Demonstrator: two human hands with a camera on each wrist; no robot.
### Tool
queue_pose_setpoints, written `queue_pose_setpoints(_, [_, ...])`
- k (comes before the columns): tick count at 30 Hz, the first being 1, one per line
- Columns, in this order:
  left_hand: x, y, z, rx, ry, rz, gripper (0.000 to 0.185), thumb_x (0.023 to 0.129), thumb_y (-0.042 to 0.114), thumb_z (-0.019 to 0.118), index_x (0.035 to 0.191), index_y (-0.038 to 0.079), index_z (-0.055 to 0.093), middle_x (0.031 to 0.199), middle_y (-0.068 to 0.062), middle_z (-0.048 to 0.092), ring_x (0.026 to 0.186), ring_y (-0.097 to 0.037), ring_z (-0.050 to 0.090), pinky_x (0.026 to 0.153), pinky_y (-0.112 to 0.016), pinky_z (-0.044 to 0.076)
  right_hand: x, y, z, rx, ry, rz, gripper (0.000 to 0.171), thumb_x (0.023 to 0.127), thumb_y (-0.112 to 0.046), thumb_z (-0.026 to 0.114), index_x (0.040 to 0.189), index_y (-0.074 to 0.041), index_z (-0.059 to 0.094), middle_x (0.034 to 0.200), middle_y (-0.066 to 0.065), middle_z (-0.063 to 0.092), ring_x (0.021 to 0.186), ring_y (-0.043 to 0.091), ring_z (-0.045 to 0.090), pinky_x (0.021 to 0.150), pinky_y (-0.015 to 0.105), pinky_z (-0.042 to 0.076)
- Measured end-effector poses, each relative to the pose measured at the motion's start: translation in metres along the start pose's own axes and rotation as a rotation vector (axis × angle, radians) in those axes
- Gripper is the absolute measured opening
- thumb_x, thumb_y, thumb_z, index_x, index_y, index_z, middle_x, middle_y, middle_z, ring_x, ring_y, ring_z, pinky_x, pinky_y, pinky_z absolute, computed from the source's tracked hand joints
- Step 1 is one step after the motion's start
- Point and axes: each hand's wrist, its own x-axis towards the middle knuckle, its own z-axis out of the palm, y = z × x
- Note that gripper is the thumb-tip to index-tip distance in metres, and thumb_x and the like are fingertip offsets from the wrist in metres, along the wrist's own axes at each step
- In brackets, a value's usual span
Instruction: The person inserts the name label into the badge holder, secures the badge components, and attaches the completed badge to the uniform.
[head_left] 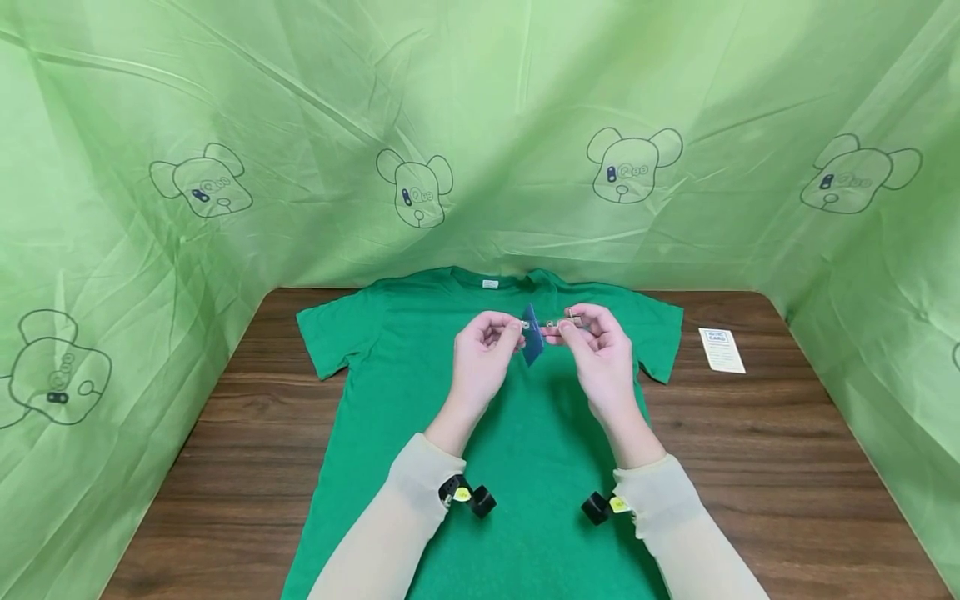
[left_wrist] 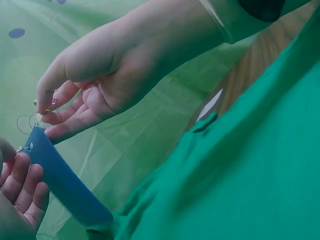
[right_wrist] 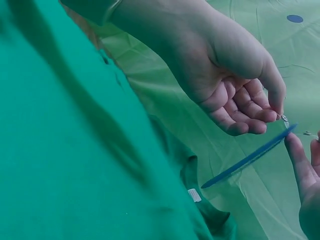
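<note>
A thin blue card [head_left: 533, 337] hangs edge-on between the two hands, above a green T-shirt [head_left: 450, 400] laid out flat. My left hand [head_left: 480, 346] pinches a small metal snap [right_wrist: 285, 119] at the card's top edge, between thumb and fingertips. Opposite it, my right hand [head_left: 606, 346] pinches a gold-coloured metal badge clip [left_wrist: 45, 104]. A thin clear strap [left_wrist: 35, 120] shows by the card's top in the left wrist view. Part of the clip is hidden behind the right fingers. The shirt's collar tag [head_left: 490, 284] lies at the back.
A white printed card [head_left: 722, 350] lies on the brown wooden table [head_left: 780, 467] to the right of the shirt. Green curtains [head_left: 480, 100] with bear-face drawings enclose the table at the back and both sides.
</note>
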Motion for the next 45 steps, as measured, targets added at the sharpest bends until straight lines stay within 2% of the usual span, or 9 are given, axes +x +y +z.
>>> queue_pose_setpoints(5, [0.0,-0.001,-0.001,-0.01,-0.025,0.021,0.008,0.106,0.005,0.07,0.106,-0.003,0.073,0.091,-0.013,0.074,0.081,-0.018,0.072,0.079,-0.029,0.065,0.001,0.001,-0.001,0.025,-0.007,-0.007,0.015,0.106,0.007,0.064,0.119,0.0,0.067,0.1,0.015,0.071,0.091,0.022,0.081,0.087,0.037,0.066])
queue_pose_setpoints(13, [0.0,-0.001,-0.003,-0.013,-0.057,0.041,0.009,0.106,0.005,0.07,0.107,-0.004,0.073,0.097,-0.022,0.073,0.079,-0.017,0.071,0.075,-0.026,0.063,-0.001,-0.001,-0.001,0.014,-0.012,0.002,0.015,0.106,0.007,0.063,0.121,0.005,0.065,0.101,0.013,0.07,0.092,0.022,0.081,0.089,0.036,0.066])
queue_pose_setpoints(18, [0.0,-0.001,-0.004,0.0,-0.071,0.058,0.008,0.106,0.005,0.071,0.107,-0.003,0.073,0.096,-0.016,0.073,0.079,-0.017,0.07,0.073,-0.025,0.061,-0.002,-0.002,-0.001,0.011,-0.02,0.014,0.015,0.106,0.006,0.064,0.121,0.006,0.063,0.101,0.014,0.069,0.093,0.024,0.082,0.091,0.038,0.065])
queue_pose_setpoints(22, [0.0,-0.001,-0.005,0.019,-0.079,0.066,0.009,0.106,0.007,0.072,0.108,-0.001,0.075,0.096,-0.014,0.074,0.079,-0.017,0.07,0.072,-0.025,0.06,-0.002,-0.002,-0.001,0.008,-0.028,0.013,0.013,0.106,0.006,0.064,0.119,0.003,0.065,0.1,0.013,0.069,0.093,0.026,0.081,0.092,0.038,0.065])
queue_pose_setpoints(27, [0.0,-0.001,-0.007,0.017,-0.104,0.087,0.011,0.106,0.007,0.071,0.109,-0.003,0.074,0.098,-0.022,0.073,0.08,-0.018,0.071,0.073,-0.026,0.06,-0.002,-0.003,-0.001,0.015,-0.031,0.007,0.015,0.106,0.006,0.065,0.118,-0.003,0.067,0.1,0.013,0.069,0.092,0.025,0.081,0.091,0.038,0.066])
queue_pose_setpoints(30, [0.002,-0.001,-0.01,0.038,-0.127,0.118,0.013,0.105,0.008,0.071,0.112,-0.003,0.074,0.1,-0.024,0.073,0.083,-0.018,0.071,0.075,-0.027,0.059,-0.002,-0.004,-0.001,0.014,-0.031,0.001,0.014,0.106,0.007,0.065,0.119,0.003,0.066,0.1,0.013,0.07,0.092,0.023,0.081,0.09,0.037,0.066])
queue_pose_setpoints(36, [0.008,-0.002,-0.021,0.159,-0.192,0.177,0.029,0.103,0.013,0.073,0.127,-0.003,0.073,0.115,-0.023,0.076,0.102,-0.028,0.072,0.086,-0.039,0.059,0.0,-0.005,-0.001,0.006,-0.037,-0.01,0.027,0.105,0.006,0.065,0.126,0.022,0.055,0.101,0.011,0.07,0.092,0.022,0.082,0.089,0.036,0.066])
queue_pose_setpoints(40, [0.011,-0.004,-0.03,0.214,-0.299,0.185,0.049,0.1,0.014,0.076,0.146,0.002,0.064,0.137,-0.023,0.07,0.125,-0.032,0.067,0.095,-0.05,0.06,-0.001,-0.005,-0.002,0.006,-0.045,-0.012,0.026,0.106,0.006,0.065,0.126,0.021,0.055,0.101,0.012,0.072,0.093,0.022,0.082,0.09,0.036,0.066])
queue_pose_setpoints(45, [0.015,-0.01,-0.037,0.264,-0.429,0.175,0.074,0.097,0.016,0.083,0.162,0.013,0.049,0.159,-0.012,0.059,0.147,-0.023,0.054,0.11,-0.055,0.054,-0.001,-0.006,-0.002,0.002,-0.055,-0.013,0.021,0.106,0.007,0.065,0.124,0.015,0.06,0.102,0.013,0.073,0.094,0.023,0.082,0.089,0.037,0.066])
